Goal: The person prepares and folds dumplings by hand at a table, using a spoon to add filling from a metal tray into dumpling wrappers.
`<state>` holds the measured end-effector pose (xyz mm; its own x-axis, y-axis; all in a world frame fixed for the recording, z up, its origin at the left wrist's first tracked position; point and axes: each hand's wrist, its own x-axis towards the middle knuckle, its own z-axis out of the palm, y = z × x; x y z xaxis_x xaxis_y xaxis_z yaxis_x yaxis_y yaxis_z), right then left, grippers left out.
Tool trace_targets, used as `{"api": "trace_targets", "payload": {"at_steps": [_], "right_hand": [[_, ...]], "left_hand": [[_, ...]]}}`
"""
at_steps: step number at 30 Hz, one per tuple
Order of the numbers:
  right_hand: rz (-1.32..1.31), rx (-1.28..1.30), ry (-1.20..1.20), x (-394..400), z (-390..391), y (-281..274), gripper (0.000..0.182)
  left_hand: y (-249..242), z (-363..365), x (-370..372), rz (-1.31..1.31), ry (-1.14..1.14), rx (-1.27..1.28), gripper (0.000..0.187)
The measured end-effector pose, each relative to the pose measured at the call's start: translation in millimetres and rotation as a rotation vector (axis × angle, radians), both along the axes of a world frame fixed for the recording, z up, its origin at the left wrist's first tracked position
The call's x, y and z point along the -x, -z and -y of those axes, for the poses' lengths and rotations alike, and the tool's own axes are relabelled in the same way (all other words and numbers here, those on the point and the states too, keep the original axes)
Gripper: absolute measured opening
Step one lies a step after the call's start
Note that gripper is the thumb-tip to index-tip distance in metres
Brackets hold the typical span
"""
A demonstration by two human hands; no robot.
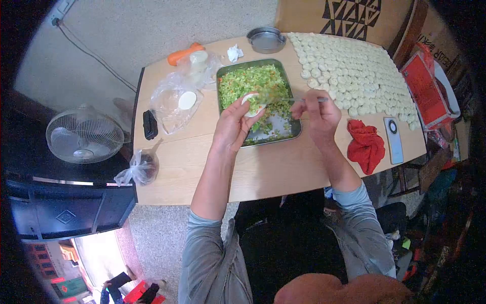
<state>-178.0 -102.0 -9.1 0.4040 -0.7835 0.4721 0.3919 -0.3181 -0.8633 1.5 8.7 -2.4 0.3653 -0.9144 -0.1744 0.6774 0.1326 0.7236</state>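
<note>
My left hand [232,125] holds a round white dumpling wrapper [246,97] over the near part of the tray, its fingers and thumb around the edge. Some green chopped filling lies on the wrapper. In my right hand [321,115] is a thin metal-handled utensil [305,99], pointing left toward the wrapper. Its working end is blurred, with green filling about it. Below both hands sits a rectangular metal tray [276,125], heaped with chopped green vegetable filling [250,81] with orange bits toward the back. The tray's bottom shows at the near right.
Rows of dumplings [349,76] cover the table's right. A stack of wrappers [187,100] lies on plastic at left, near an orange object [183,53]. A round tin [266,40] stands behind. Red cloth [365,147], phone [393,141], tied bag [144,167] and fan [85,134] are around.
</note>
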Motion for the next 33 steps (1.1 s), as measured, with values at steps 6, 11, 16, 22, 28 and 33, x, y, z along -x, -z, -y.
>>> {"api": "trace_targets", "payload": {"at_steps": [6, 11, 16, 22, 28, 33], "right_hand": [[0.028, -0.049, -0.017, -1.2, -3.0, -1.5, 0.023], [0.016, -0.11, -0.056, -1.1, -2.0, -3.7, 0.023], [0.083, -0.129, -0.085, -0.5, 1.9, 4.5, 0.024], [-0.012, -0.193, -0.119, 1.1, 2.7, -0.7, 0.024], [0.057, -0.05, 0.015, 5.0, 0.5, -11.0, 0.026], [-0.086, 0.349, 0.056, 8.7, -3.0, 1.4, 0.022]], "left_hand": [[-2.9, -0.5, 2.1, 0.021, 0.006, 0.011, 0.033], [-1.8, -0.9, 2.4, 0.034, 0.041, 0.007, 0.034], [-1.6, -0.3, 1.7, 0.039, 0.049, 0.003, 0.035], [-0.1, 0.4, 1.6, 0.041, 0.068, 0.015, 0.034], [-0.3, 0.8, 2.1, 0.07, 0.01, 0.004, 0.034], [4.6, 1.2, 1.6, 0.141, -0.054, 0.02, 0.034]]}}
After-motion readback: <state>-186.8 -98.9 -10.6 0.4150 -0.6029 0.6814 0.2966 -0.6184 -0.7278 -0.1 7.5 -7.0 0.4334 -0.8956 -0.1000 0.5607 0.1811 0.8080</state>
